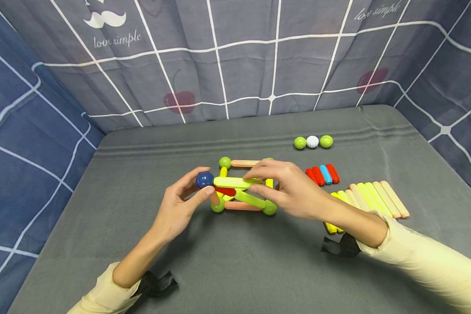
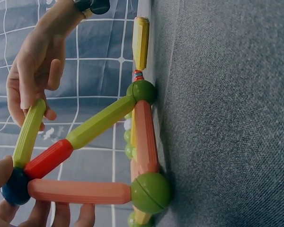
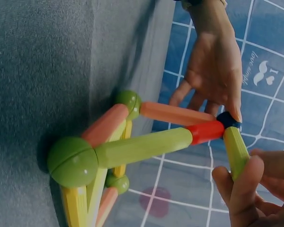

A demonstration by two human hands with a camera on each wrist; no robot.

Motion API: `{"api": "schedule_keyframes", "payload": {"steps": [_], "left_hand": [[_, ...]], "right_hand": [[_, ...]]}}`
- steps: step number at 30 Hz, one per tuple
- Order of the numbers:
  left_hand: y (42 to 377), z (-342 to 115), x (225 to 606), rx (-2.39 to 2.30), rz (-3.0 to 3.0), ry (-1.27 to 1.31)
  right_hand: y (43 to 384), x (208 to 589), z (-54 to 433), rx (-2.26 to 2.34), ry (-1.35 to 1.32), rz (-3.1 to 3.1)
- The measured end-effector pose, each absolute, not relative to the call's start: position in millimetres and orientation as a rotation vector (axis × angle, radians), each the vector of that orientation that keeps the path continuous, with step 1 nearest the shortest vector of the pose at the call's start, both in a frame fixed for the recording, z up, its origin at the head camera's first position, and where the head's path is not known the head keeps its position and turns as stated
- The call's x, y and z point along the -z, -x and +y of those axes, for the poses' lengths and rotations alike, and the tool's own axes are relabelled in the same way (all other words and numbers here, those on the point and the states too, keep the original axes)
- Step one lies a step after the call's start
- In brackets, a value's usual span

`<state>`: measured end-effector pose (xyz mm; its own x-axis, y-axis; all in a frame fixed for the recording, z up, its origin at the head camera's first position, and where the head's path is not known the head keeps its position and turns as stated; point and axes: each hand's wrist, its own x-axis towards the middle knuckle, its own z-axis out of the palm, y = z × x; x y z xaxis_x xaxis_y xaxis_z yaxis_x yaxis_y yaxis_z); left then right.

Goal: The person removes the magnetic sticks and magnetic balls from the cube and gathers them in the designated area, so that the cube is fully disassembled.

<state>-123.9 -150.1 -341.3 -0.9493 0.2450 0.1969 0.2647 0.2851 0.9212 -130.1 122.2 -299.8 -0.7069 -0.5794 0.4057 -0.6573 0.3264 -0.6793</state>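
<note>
Stick-and-ball frame under two hands. The left hand (image 1: 182, 200) holds the navy ball (image 1: 205, 179) between thumb and fingers, its grip parted by the ball's width. The right hand (image 1: 290, 187) pinches the lime stick (image 1: 231, 182) near one end, its grip narrowed to the stick's thickness; the stick's other end touches the navy ball. Both lie above the frame (image 1: 243, 206), which stands on the grey worktop (image 1: 235, 266). From the navy ball an orange stick (image 2: 80, 191) runs down to the near left green ball (image 1: 217, 205), while a red stick (image 3: 206, 132), joined end to end with a second lime stick (image 1: 251, 199), slopes to the near right green ball (image 1: 270, 207). Right of the frame: a row of short sticks (image 1: 322, 174), three red and one blue; beyond these, two green balls with a white ball (image 1: 312, 141) between; nearer, a row of long sticks (image 1: 370, 199), partly hidden by the right forearm.
</note>
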Motion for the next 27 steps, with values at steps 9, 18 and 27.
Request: {"api": "schedule_keyframes", "payload": {"steps": [9,18,27], "left_hand": [[125,-150,340,1.802,-2.506,0.501],[124,-150,340,1.800,-2.509,0.498],[125,-150,341,1.795,-2.515,0.490]], "right_hand": [[130,306,117,-1.357,-1.123,-2.547],[130,315,115,-1.238,-1.164,-2.571],[127,316,122,-1.267,-1.126,-2.623]]}}
